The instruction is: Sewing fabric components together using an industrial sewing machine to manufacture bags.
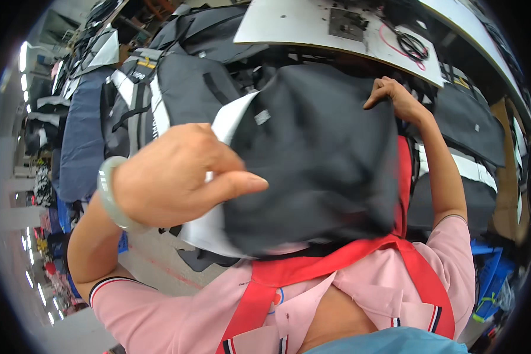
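Note:
In front of my chest hangs a large black bag (312, 159) with white side panels and a small pale label, blurred in its lower part. My right hand (392, 99) grips its upper right corner, fingers bent over the edge. Closer to the camera, my left hand (180, 174) covers part of the white panel (233, 120) at the bag's left side. Its fingers curl inward and its thumb points right across the black fabric. What those fingers hold, if anything, is hidden.
Beyond the bag stands a white work table (289, 26) with a dark plate (346, 25) and a coil of black cable (412, 47). Black and grey bags (189, 85) are piled at left, beside a dark blue panel (84, 135). More black bags (466, 121) lie at right, above blue plastic (489, 274).

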Action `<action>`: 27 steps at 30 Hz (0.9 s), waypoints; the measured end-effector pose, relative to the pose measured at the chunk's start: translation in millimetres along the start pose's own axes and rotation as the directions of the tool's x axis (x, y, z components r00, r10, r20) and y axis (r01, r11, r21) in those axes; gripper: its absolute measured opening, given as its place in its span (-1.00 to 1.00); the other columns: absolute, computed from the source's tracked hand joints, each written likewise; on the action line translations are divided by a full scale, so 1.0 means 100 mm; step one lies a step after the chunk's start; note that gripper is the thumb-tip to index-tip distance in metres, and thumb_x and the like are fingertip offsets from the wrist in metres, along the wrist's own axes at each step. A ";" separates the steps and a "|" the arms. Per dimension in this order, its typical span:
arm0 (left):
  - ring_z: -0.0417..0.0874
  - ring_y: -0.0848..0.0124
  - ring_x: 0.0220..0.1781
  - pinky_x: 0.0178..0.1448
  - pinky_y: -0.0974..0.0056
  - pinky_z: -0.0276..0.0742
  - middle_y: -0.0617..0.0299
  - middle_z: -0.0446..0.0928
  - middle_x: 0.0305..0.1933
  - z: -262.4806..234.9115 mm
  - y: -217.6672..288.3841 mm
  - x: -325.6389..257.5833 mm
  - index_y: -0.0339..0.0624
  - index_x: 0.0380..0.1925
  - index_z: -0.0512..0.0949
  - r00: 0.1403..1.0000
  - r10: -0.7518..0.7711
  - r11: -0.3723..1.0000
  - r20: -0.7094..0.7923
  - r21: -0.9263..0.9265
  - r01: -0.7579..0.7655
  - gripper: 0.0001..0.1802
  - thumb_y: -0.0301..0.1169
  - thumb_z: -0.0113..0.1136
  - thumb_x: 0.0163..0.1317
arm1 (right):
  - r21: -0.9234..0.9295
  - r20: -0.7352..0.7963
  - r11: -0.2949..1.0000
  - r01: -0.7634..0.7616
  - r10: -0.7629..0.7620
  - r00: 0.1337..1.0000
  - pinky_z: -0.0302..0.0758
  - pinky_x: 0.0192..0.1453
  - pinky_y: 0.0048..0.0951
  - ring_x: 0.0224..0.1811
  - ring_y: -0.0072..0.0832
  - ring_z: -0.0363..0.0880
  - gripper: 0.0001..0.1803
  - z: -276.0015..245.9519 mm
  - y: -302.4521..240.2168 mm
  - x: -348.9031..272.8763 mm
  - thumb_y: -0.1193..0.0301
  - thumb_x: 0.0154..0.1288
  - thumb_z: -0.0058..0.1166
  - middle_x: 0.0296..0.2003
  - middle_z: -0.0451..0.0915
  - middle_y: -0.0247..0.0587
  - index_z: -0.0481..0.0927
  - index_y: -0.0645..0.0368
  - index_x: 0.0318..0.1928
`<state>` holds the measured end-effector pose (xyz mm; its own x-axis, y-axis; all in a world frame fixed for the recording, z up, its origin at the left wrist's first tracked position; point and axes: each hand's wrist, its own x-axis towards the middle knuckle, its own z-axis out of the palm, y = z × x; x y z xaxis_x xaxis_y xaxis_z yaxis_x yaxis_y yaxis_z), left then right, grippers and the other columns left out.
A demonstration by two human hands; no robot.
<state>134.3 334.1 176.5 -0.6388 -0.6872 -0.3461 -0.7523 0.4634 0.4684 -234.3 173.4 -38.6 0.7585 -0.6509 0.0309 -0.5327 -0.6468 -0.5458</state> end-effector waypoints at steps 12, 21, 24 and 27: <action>0.61 0.06 -0.07 0.03 0.19 0.54 0.01 0.59 -0.09 0.80 -0.13 1.17 -0.29 -0.14 0.61 0.876 0.466 0.883 -0.121 -0.003 -0.470 -0.75 -0.61 0.09 0.16 | 0.058 0.197 0.989 -0.137 0.123 0.973 0.12 0.39 -0.28 0.23 -0.19 0.31 -0.45 0.01 -0.62 -1.28 0.77 -0.29 0.01 0.00 0.50 -0.24 0.64 0.11 -0.17; 0.61 0.04 -0.09 0.00 0.19 0.53 -0.02 0.58 -0.15 0.80 -0.29 1.31 -0.28 -0.16 0.59 0.896 0.365 0.928 -0.253 0.024 -0.371 -0.69 -0.67 0.11 0.06 | 0.494 -0.015 0.870 0.000 0.009 1.000 0.37 -0.18 -0.43 -0.36 -0.39 0.44 -0.68 -0.06 -1.15 -1.23 0.28 0.01 0.41 -0.55 0.45 -0.26 0.59 0.26 -0.43; 0.57 0.21 0.01 0.16 0.27 0.44 0.08 0.57 -0.02 0.41 0.27 1.44 -0.27 0.05 0.52 0.694 0.542 0.817 -0.474 0.103 -0.568 -0.61 -0.41 0.23 0.21 | 0.531 -0.162 0.844 0.080 0.009 0.987 0.34 -0.41 -0.48 -0.52 -0.67 0.30 -0.66 -0.08 -1.29 -0.71 0.24 0.15 0.33 -0.62 0.40 -0.35 0.61 0.32 -0.37; 0.57 0.33 -0.03 0.10 0.34 0.44 0.10 0.59 -0.07 0.32 0.34 1.43 -0.30 0.10 0.49 0.817 0.458 0.889 -0.352 0.208 -0.409 -0.43 -0.27 0.36 0.11 | 0.378 -0.213 0.925 0.048 0.036 0.976 0.15 -0.50 -0.43 -0.57 -0.62 0.15 -0.59 -0.29 -1.41 -0.28 0.20 0.14 0.31 -0.65 0.18 -0.36 0.50 0.32 -0.50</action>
<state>11.6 269.5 116.9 -0.8091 -0.5458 0.2178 -0.4409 0.8089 0.3889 -190.9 271.4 61.7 0.6418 -0.7433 0.1888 -0.3143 -0.4795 -0.8193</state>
